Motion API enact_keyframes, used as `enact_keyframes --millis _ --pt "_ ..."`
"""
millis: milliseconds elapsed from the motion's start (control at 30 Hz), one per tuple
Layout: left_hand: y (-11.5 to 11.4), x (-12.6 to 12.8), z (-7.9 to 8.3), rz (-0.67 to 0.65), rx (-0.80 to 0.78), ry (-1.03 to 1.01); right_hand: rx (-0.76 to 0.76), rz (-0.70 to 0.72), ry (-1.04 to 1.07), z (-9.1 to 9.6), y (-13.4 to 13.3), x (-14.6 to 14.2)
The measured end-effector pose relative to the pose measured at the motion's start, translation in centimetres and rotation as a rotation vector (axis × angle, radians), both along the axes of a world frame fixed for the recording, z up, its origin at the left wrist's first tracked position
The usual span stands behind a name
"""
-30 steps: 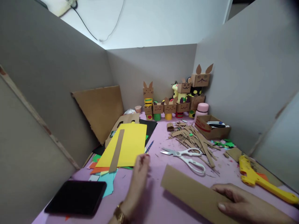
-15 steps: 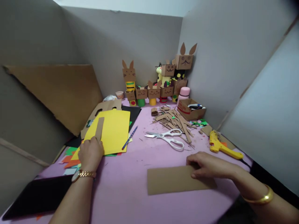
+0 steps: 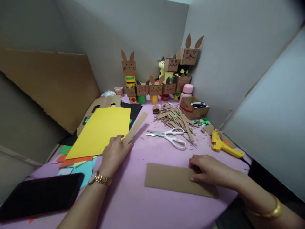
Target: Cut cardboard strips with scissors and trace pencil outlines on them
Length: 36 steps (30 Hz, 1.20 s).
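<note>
My left hand (image 3: 116, 153) is closed on a narrow cardboard strip (image 3: 136, 128), raised slightly at the right edge of a yellow sheet (image 3: 102, 130). Its far end points away from me to the right. My right hand (image 3: 203, 168) grips the far edge of a rectangular cardboard piece (image 3: 168, 178) lying on the purple tabletop (image 3: 133, 197), thumb on top and fingers curled at the edge. White-handled scissors (image 3: 168, 136) lie beyond that piece, blades partly apart and pointing left.
Cardboard scraps (image 3: 176, 117) are heaped behind the scissors. A yellow glue gun (image 3: 225, 146) lies at right, near an open box (image 3: 194, 109) and a pink bottle (image 3: 187, 92). Cardboard animal figures (image 3: 154, 90) line the back. A black tablet (image 3: 43, 195) rests at front left.
My left hand has carried the cardboard strip rightward off the middle of the yellow sheet. The cardboard piece under my right hand has turned slightly. The pencil seen earlier is now hidden.
</note>
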<state>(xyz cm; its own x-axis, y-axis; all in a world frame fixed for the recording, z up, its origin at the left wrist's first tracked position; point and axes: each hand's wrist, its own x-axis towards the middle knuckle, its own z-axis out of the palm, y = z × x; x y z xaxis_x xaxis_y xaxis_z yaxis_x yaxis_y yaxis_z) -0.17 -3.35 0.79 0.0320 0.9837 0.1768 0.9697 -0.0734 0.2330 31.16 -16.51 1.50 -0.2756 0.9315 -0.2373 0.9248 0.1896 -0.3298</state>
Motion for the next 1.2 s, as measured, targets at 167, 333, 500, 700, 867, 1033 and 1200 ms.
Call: enact_keyframes --millis 167,333,500,700,867,1033,1200 --pt "-0.2 0.3 -0.3 -0.015 -0.009 0.033 0.020 -0.008 -0.005 -0.2 -0.7 -1.2" --pt "-0.5 -0.5 0.1 0.005 -0.004 -0.088 0.024 -0.050 0.047 -0.8 -1.2 -1.8" --pt "-1.1 -1.3 1.1 0.042 0.024 -0.320 0.108 -0.039 0.054 -1.2 -1.3 -1.8" --pt "-5.8 1.8 2.2 -0.085 0.003 -0.607 0.402 -0.093 0.355 -0.4 -0.6 -4.1" --pt "-10.8 5.8 1.9 -0.412 -0.343 -0.868 0.463 -0.074 0.321 0.1 -0.1 -5.4" --pt "-10.8 3.1 0.9 -0.191 -0.213 -0.955 0.500 -0.272 0.147 -1.6 -2.6 -1.9" --pt "-12.2 1.8 -1.0 -0.294 -0.227 -0.548 0.452 -0.238 0.240 -4.9 -7.5 0.4"
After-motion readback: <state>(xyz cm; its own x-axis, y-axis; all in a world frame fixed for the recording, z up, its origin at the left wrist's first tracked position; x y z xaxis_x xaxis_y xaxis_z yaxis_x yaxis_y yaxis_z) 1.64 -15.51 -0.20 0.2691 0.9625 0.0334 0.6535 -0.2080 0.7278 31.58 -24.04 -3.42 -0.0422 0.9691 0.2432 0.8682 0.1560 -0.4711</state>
